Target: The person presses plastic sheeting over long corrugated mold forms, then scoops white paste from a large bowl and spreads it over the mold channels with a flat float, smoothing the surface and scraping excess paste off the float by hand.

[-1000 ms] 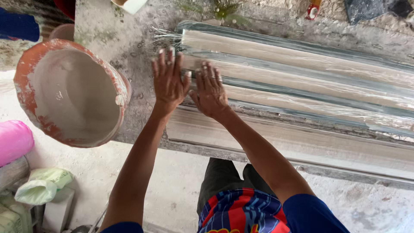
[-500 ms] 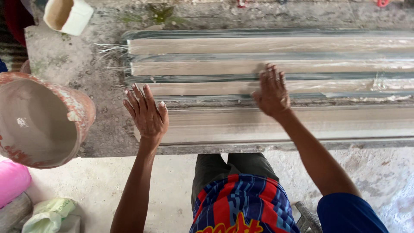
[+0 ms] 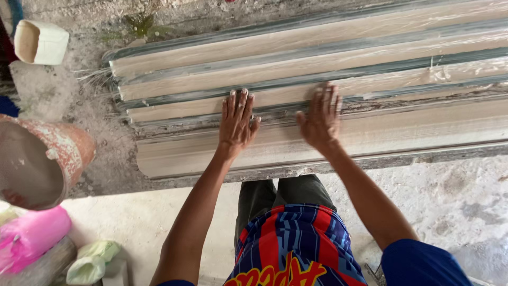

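While the long ribbed plaster moulding [image 3: 317, 90] lies on the workbench [image 3: 79, 122], coated and seemingly mostly smoothed, it is pressed by the flat, open left hand [image 3: 236, 123] and right hand [image 3: 321, 116]; nothing is grasped. A plaster-caked basin [image 3: 39, 159] sits left.

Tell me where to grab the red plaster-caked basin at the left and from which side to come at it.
Grip the basin by its rim on the side nearest the long moulding, coming in from the right with the left hand. That edge faces the hands, is exposed and looks thick enough to pinch. The far side runs out of view. The basin looks tilted, so support it underneath too. Both hands lie flat on the moulding.
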Demonstrator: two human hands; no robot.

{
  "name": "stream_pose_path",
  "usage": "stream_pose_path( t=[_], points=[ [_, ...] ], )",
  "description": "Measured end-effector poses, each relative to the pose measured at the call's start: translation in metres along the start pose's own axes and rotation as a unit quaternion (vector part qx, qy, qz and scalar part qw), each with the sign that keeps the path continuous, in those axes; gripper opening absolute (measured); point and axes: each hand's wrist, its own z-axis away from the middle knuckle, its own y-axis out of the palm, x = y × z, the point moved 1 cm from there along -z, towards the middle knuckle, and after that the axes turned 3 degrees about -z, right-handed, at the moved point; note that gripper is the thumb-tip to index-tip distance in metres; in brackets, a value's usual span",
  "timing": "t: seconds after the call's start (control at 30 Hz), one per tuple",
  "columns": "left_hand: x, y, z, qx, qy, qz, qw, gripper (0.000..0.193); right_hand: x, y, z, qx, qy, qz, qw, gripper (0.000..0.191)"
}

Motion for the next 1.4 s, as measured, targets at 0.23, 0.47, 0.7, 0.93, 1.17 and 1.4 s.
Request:
stream_pose_path(
  t=[0.23, 0.47, 0.7, 0.93, 1.17, 1.4],
  points=[
    [0.067, 0.009, 0.047, 0.005, -0.058, -0.035, 0.998, 0.072, 0.132, 0.049, -0.001, 0.016, -0.131, -0.040, 0.990, 0.087],
    [0.162, 0.010, 0.103, -0.096, -0.073, -0.004, 0.993, 0.071, 0.243, 0.081, -0.003, 0.038, -0.212, -0.016, 0.976, 0.083],
    [0.243, 0.010, 0.147, -0.045, -0.125, 0.019, 0.991, 0.070, 0.351, 0.105, -0.004, -0.010, -0.257, -0.042, 0.965, 0.081],
    [0.287, -0.005, 0.198, -0.132, -0.113, 0.054, 0.983, 0.068, 0.417, 0.117, -0.014, -0.019, -0.275, -0.031, 0.961, 0.079],
    [0.275, -0.022, 0.232, -0.203, -0.119, 0.151, 0.960, 0.066, 0.432, 0.076, -0.117, -0.108, -0.157, -0.006, 0.982, 0.080],
    [0.275, -0.045, 0.282, -0.199, -0.153, 0.158, 0.955, 0.065, 0.516, 0.077, -0.128, 0.019, -0.264, -0.034, 0.964, 0.077]
  ],
)
